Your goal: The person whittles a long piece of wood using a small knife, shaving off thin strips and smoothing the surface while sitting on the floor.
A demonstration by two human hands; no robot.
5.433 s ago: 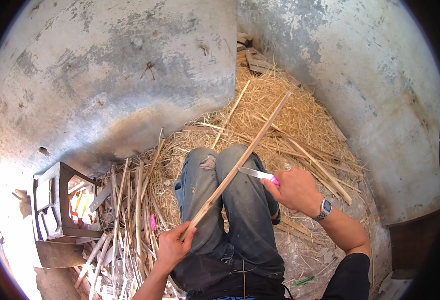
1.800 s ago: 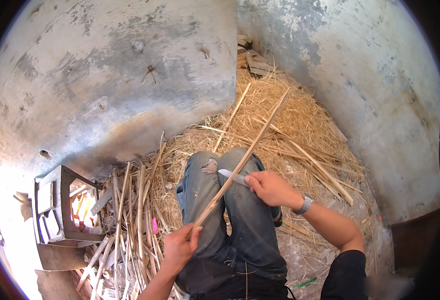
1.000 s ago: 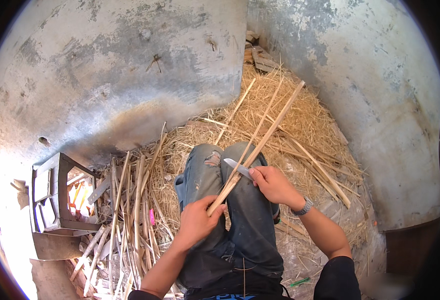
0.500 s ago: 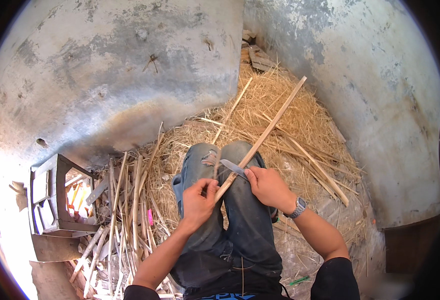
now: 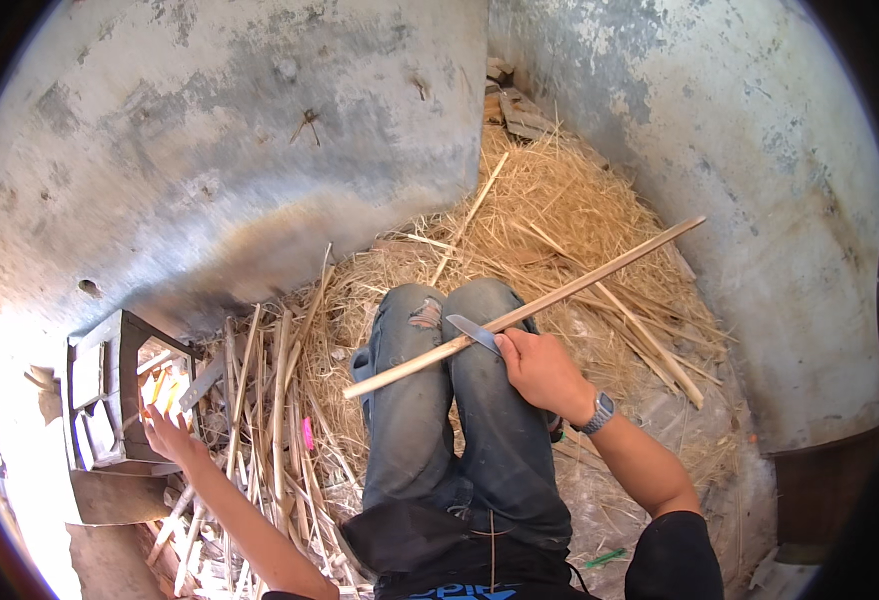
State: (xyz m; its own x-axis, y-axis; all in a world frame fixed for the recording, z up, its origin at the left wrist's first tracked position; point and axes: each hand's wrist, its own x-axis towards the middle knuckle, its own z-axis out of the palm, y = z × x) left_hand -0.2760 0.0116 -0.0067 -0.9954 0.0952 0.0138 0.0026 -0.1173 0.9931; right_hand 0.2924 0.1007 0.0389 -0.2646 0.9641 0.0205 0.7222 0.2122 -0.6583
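Wooden stick: the long stick [image 5: 600, 277] lies slantwise across both knees, its far end over the straw-like heap, its near end by the left thigh. It is pale, straight and narrow, with flat sides.
Knife: the blade of the knife [image 5: 475, 332] crosses the stick near the middle of its length. The blade is smooth, grey and shiny, with a pointed tip; the handle is hidden in the grip.
Right hand: the right hand [image 5: 550, 375] is closed around the knife handle, just beside the stick. Whether its fingers also press the stick, one cannot tell.
Left hand: the left hand [image 5: 172, 437] is well apart from the stick, its fingers extended and loose, near the opening of the box-like frame.
Jeans: the faded blue jeans [image 5: 405, 430] have rough cloth, dusty, torn at the left knee.
Watch: a squarish watch [image 5: 600, 412] with grey band is on the right wrist.
Straw-like heap: the heap [image 5: 570, 200] beyond the knees is made of thin, dry, curled yellow strands.
Strips: long wooden strips [image 5: 280, 400] lie in a tangle at the left.
Box-like frame: the dark frame [image 5: 112, 395] has angular sides and an open face; inside are orange and whitish pieces, too brightly lit to identify.
Wall: the grey wall [image 5: 230, 120] is patchy and stained.
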